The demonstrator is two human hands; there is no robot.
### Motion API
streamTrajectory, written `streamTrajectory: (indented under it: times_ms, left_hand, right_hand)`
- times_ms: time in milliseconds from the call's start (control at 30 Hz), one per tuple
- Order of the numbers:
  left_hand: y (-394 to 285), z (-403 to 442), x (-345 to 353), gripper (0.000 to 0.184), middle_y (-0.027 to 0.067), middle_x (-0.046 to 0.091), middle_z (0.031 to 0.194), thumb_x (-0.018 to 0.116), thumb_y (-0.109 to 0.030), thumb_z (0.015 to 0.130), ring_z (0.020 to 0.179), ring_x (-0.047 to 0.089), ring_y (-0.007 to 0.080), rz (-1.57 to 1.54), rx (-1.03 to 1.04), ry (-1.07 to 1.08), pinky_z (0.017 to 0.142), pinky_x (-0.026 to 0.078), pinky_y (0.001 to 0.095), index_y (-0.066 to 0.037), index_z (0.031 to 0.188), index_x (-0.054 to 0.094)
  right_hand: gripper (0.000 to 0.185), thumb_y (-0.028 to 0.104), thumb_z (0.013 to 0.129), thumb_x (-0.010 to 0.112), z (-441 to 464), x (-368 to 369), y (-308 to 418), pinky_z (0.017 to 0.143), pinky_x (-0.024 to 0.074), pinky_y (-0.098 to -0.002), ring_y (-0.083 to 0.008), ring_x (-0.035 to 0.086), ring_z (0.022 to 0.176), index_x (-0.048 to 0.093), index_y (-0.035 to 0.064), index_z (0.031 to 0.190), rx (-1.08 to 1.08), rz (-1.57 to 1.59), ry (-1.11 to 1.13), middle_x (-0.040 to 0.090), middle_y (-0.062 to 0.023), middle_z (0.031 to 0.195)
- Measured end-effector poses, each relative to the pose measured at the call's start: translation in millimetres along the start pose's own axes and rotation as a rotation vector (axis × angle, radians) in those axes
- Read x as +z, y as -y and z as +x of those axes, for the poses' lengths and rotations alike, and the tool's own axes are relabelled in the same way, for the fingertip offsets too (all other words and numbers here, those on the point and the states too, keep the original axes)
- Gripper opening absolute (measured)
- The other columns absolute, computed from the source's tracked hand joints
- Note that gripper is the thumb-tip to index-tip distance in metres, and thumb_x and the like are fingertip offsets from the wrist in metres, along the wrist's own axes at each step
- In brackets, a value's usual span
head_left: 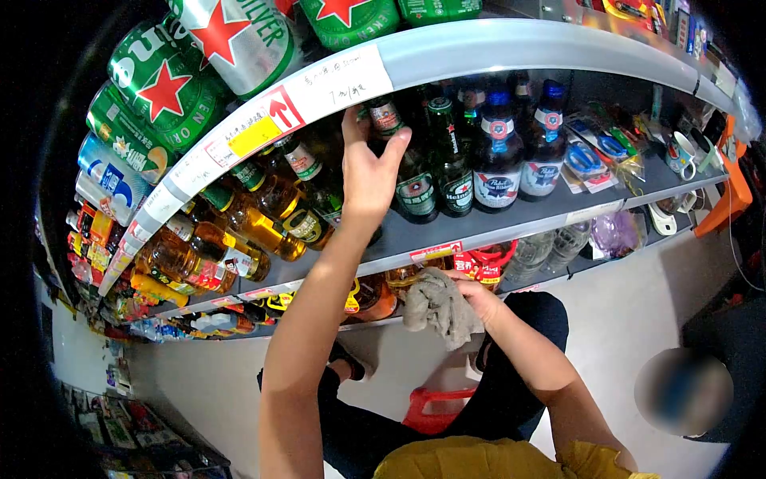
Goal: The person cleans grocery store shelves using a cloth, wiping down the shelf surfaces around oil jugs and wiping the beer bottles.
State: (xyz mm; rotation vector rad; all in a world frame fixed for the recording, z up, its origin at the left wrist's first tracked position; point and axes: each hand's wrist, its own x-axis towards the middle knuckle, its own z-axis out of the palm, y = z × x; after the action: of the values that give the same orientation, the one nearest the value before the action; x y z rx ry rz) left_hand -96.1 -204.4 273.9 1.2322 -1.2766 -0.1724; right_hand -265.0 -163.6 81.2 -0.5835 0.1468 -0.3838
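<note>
My left hand (371,172) reaches onto the middle shelf, its thumb and fingers around the neck of a dark bottle (416,185) with a green and silver label. In my right hand (476,301) is a crumpled grey cloth (439,305), held in front of the lower shelf. Right of the gripped bottle stands a green Heineken bottle (458,176), then two dark bottles with blue caps, the nearer one (498,172) beside it. Amber bottles (259,227) stand to the left.
Large green cans (163,92) line the upper shelf, whose curved edge (455,49) overhangs my hands. Packaged tools (586,156) and a white mug (682,156) are at the right. A red stool (435,411) is between my legs. A person's blurred head (684,392) shows at lower right.
</note>
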Motion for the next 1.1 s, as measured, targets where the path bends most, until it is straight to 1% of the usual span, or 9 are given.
streamTrajectory:
  times_ms: [200, 267, 433, 533, 600, 767, 800, 900, 1100]
  left_hand:
    - [3, 2, -3, 0.034, 0.0071, 0.058, 0.096, 0.068, -0.02, 0.079, 0.087, 0.051, 0.0153, 0.09, -0.095, 0.031, 0.082, 0.04, 0.0297, 0.0, 0.101, 0.052]
    - [-4, -8, -13, 0.034, 0.0086, 0.058, 0.094, 0.067, -0.012, 0.078, 0.082, 0.052, 0.0151, 0.11, -0.091, 0.035, 0.078, 0.043, 0.0291, 0.002, 0.103, 0.049]
    - [-16, -42, -26, 0.024, 0.0051, 0.056, 0.1, 0.058, -0.003, 0.084, 0.085, 0.05, 0.0085, -0.135, -0.092, 0.076, 0.078, 0.042, 0.0226, -0.003, 0.105, 0.046]
    - [-15, -57, -33, 0.023, 0.0045, 0.055, 0.102, 0.048, -0.016, 0.091, 0.085, 0.049, 0.0088, -0.271, -0.132, 0.091, 0.077, 0.04, 0.0224, -0.003, 0.11, 0.045]
    - [-14, -66, -37, 0.026, 0.0072, 0.051, 0.107, 0.044, -0.018, 0.092, 0.095, 0.048, 0.0144, -0.017, 0.063, 0.118, 0.084, 0.038, 0.0278, -0.002, 0.113, 0.044]
    - [9, -86, -54, 0.025, 0.0125, 0.047, 0.114, 0.04, -0.018, 0.093, 0.104, 0.046, 0.0204, -0.191, -0.103, 0.046, 0.095, 0.033, 0.0337, 0.0, 0.111, 0.044]
    - [-1, -79, -52, 0.025, 0.014, 0.048, 0.115, 0.039, -0.018, 0.093, 0.106, 0.046, 0.021, -0.146, 0.189, 0.086, 0.097, 0.031, 0.0345, -0.001, 0.111, 0.042]
    - [-10, -90, -47, 0.025, 0.0174, 0.05, 0.114, 0.044, -0.019, 0.091, 0.108, 0.047, 0.0243, -0.14, 0.184, 0.104, 0.095, 0.033, 0.0356, -0.001, 0.108, 0.038]
    - [-3, -96, -25, 0.009, 0.0159, 0.054, 0.089, 0.044, -0.002, 0.084, 0.088, 0.053, 0.0253, -0.307, 0.198, -0.249, 0.087, 0.041, 0.0398, -0.001, 0.092, 0.042]
  right_hand:
    - [0.052, 0.012, 0.069, 0.056, -13, 14, 24, 0.094, 0.0422, -0.0344, -0.0231, 0.057, 0.104, 0.051, -0.0021, 0.119, -0.128, -0.001, -0.031, 0.058, -0.013, 0.113]
    - [0.046, 0.007, 0.07, 0.056, -8, 0, 27, 0.092, 0.0453, -0.0376, -0.0245, 0.059, 0.1, 0.052, -0.0014, 0.115, -0.203, 0.038, 0.021, 0.059, -0.0142, 0.108]
    - [0.039, 0.014, 0.075, 0.06, -3, 52, 52, 0.088, 0.043, -0.0299, -0.0141, 0.056, 0.099, 0.056, -0.0012, 0.111, -0.751, -0.563, -0.308, 0.06, -0.0065, 0.109]
    - [0.042, 0.014, 0.066, 0.069, 17, 83, 63, 0.093, 0.0378, -0.0377, -0.0274, 0.052, 0.106, 0.059, 0.0011, 0.105, -1.147, -0.964, -0.349, 0.057, -0.0121, 0.109]
    - [0.042, 0.016, 0.061, 0.07, 34, 108, 74, 0.095, 0.033, -0.0434, -0.0366, 0.046, 0.109, 0.06, 0.0021, 0.099, -1.281, -1.373, -0.273, 0.054, -0.0172, 0.109]
    - [0.054, 0.023, 0.062, 0.071, 75, 73, 60, 0.1, 0.027, -0.0504, -0.039, 0.041, 0.115, 0.055, 0.0045, 0.11, -1.242, -1.485, -0.219, 0.051, -0.0177, 0.116]
    - [0.054, 0.023, 0.063, 0.07, 74, 68, 55, 0.101, 0.0259, -0.0503, -0.0391, 0.04, 0.117, 0.055, 0.0046, 0.112, -1.27, -1.507, -0.24, 0.051, -0.0179, 0.118]
    - [0.05, 0.02, 0.069, 0.067, 68, 47, 36, 0.105, 0.0243, -0.0494, -0.0411, 0.038, 0.12, 0.054, 0.0038, 0.114, -1.267, -1.637, -0.336, 0.049, -0.0194, 0.123]
    - [0.05, 0.004, 0.066, 0.058, 61, 13, 31, 0.101, 0.0305, -0.0475, -0.0442, 0.04, 0.116, 0.051, 0.0003, 0.115, -1.185, -1.59, -0.382, 0.046, -0.0237, 0.122]
